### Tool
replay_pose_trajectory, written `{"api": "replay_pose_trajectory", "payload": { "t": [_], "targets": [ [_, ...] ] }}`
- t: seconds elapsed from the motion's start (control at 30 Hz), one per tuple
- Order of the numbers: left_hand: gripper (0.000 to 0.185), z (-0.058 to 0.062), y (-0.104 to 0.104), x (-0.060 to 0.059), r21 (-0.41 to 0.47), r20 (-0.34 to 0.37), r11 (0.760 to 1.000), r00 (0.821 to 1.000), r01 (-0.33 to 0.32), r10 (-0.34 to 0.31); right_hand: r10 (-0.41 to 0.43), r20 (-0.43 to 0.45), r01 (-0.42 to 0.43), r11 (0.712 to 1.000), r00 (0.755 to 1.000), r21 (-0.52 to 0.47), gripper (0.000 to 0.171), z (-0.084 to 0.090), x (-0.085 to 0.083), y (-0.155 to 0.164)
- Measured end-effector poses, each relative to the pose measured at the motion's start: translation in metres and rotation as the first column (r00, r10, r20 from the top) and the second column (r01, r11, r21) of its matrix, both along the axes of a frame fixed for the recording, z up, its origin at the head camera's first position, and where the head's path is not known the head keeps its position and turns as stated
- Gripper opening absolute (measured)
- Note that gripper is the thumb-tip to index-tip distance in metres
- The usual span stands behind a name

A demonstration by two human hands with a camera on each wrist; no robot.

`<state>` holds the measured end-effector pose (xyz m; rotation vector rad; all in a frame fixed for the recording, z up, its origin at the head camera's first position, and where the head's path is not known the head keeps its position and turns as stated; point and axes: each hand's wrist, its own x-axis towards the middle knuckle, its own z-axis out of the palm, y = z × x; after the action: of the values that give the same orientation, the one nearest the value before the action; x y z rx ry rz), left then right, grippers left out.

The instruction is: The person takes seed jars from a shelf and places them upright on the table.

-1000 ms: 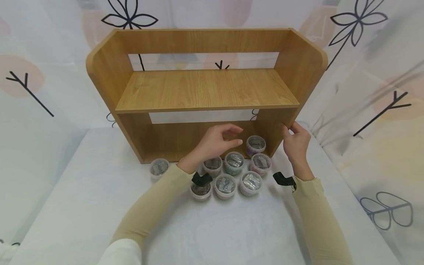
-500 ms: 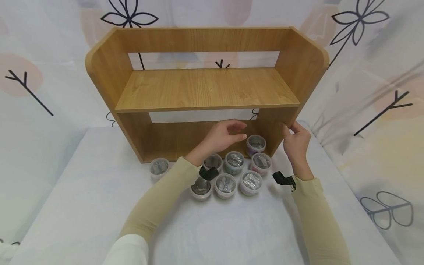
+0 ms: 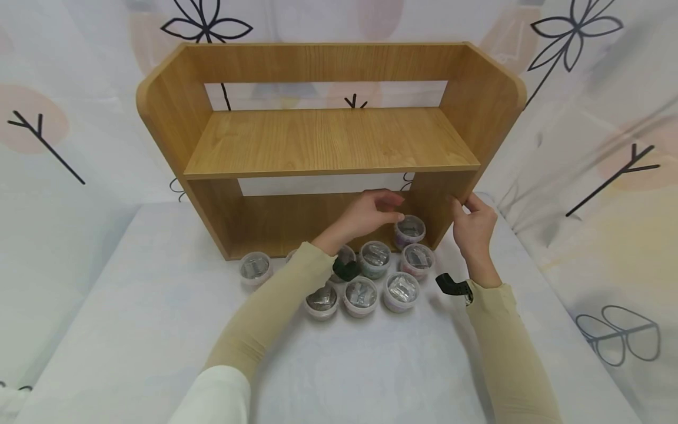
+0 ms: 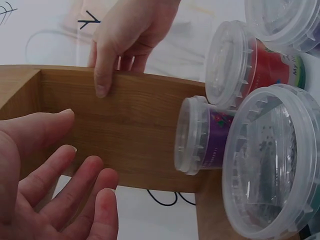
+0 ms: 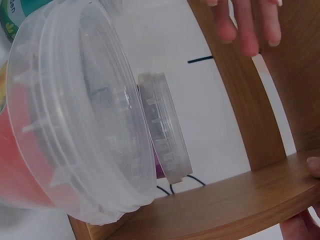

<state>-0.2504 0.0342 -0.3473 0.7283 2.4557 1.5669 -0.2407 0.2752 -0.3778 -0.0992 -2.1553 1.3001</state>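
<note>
The left hand has its fingers loosely spread and slightly bent, holding nothing. They hover just above and to the left of a small purple tub, which stands upright on the table inside the lower opening of the wooden shelf, near its right side panel. In the left wrist view the tub lies straight ahead of the fingertips with a clear gap between them, its clear lid facing the palm. The tub is round, so it offers no long side; the reach to it runs forward and a little to the right.

The right hand grips the front edge of the shelf's right side panel, thumb on the inner face and fingers curled round the outside. It is near the purple tub too, but it is taken up with the panel, so the left hand is the free one and the closer to the lid.

In front of the shelf more lidded tubs stand close together on the white table, and one tub stands apart to the left.
</note>
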Motion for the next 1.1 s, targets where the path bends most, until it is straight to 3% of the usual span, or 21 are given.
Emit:
{"api": "replay_pose_trajectory", "payload": {
  "t": [0.43, 0.7, 0.93, 1.1],
  "targets": [
    [0.046, -0.016, 0.016, -0.019, -0.042, 0.110, 0.999, 0.994, 0.021, -0.016, -0.004, -0.014, 0.004, 1.000, 1.000, 0.012, 0.031, -0.001, -0.002, -0.002],
    [0.054, -0.024, 0.025, -0.023, -0.085, 0.112, 0.996, 0.993, 0.032, -0.023, -0.012, -0.023, 0.012, 1.000, 1.000, 0.015, 0.031, -0.001, -0.001, 0.000],
    [0.065, -0.035, 0.029, -0.026, -0.105, 0.155, 0.990, 0.985, 0.097, -0.081, -0.013, -0.020, 0.013, 1.000, 1.000, 0.013, 0.031, -0.004, -0.002, 0.000],
    [0.070, -0.039, 0.033, -0.026, -0.126, 0.160, 0.987, 0.984, 0.099, -0.078, -0.019, -0.033, 0.019, 1.000, 0.999, 0.014, 0.029, -0.004, -0.001, 0.001]
  ]
}}
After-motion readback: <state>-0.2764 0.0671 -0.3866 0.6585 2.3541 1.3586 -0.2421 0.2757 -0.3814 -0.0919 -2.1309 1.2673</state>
